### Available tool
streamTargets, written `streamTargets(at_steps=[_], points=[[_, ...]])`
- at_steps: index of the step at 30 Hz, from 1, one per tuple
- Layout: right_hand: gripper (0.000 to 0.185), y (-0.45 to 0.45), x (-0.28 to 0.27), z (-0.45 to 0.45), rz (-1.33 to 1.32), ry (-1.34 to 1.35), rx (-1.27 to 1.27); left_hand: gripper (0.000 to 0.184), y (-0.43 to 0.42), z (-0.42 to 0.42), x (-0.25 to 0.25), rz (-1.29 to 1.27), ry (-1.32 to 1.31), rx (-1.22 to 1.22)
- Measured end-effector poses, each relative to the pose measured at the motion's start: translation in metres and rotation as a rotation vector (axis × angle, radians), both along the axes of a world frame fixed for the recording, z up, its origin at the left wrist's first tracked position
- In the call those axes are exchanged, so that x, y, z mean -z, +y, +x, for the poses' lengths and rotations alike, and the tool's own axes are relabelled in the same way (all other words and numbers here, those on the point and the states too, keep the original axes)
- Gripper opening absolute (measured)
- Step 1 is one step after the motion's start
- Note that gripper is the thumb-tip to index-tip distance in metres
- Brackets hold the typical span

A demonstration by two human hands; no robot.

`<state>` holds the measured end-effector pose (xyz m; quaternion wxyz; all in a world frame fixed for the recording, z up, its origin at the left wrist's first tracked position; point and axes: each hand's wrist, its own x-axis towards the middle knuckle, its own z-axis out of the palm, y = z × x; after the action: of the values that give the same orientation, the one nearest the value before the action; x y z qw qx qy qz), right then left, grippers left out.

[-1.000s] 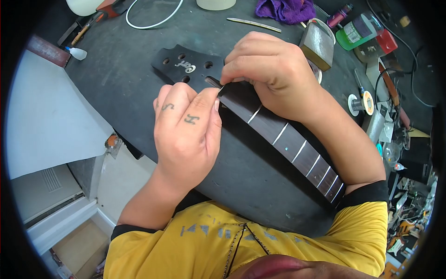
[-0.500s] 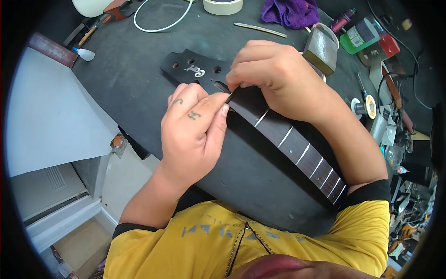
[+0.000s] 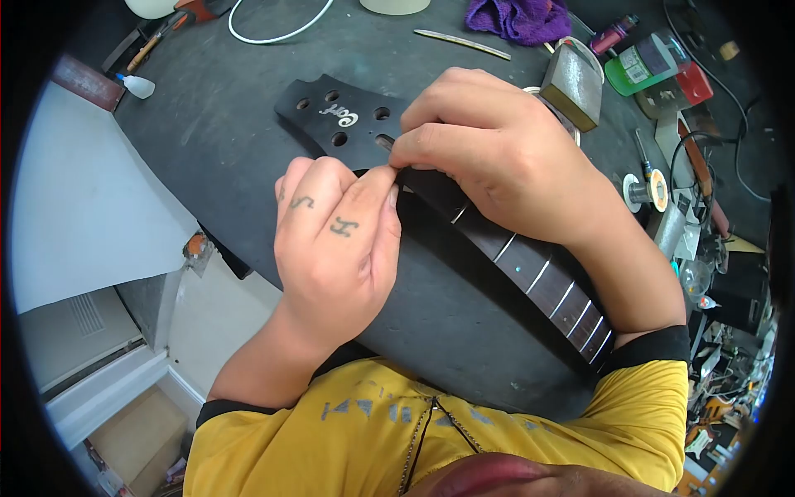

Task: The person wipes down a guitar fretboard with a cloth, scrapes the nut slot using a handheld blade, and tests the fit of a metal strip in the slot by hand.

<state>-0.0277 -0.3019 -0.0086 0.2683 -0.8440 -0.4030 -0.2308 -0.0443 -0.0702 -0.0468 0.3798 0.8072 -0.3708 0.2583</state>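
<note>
A black guitar neck (image 3: 559,300) with a dark fretboard, silvery frets and a "Cort" headstock lies slantwise on the table. My left hand (image 3: 335,240), tattooed on the fingers, is closed in a pinch at the nut end of the fretboard. My right hand (image 3: 497,153) is closed as well, its thumb and fingertips meeting the left fingertips there. Whatever is pinched is almost wholly hidden by the fingers. The right hand covers part of the upper fretboard, while the headstock's tuner holes stay visible.
At the back lie a thin metal strip (image 3: 462,44), a purple cloth (image 3: 522,21) and a white cable loop (image 3: 281,35). To the right stand a metal block (image 3: 573,85), a green-liquid bottle (image 3: 631,70) and a solder spool (image 3: 657,190). A small white bottle (image 3: 138,86) lies left.
Both hands have shifted slightly left and closer together at the nut end. The dark strip seen between the fingertips before is now mostly covered. The headstock appears a little further left.
</note>
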Motion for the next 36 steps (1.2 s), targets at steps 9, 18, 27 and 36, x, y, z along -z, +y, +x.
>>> streamTargets(at_steps=[9, 18, 27, 36], points=[[0.016, 0.001, 0.006, 0.001, -0.002, -0.033, 0.012, 0.022, -0.002, -0.002, 0.000, 0.054, -0.053, -0.039], [0.014, 0.001, 0.009, 0.000, 0.006, 0.047, 0.007, 0.028, -0.002, -0.004, 0.001, 0.150, -0.114, -0.028], [0.017, 0.004, 0.006, 0.006, 0.015, 0.120, 0.034, 0.017, 0.007, -0.001, 0.002, -0.151, 0.284, 0.063], [0.031, -0.021, 0.018, 0.004, 0.626, 0.406, 0.181, 0.028, 0.033, 0.024, 0.009, -0.900, 0.869, 0.081]])
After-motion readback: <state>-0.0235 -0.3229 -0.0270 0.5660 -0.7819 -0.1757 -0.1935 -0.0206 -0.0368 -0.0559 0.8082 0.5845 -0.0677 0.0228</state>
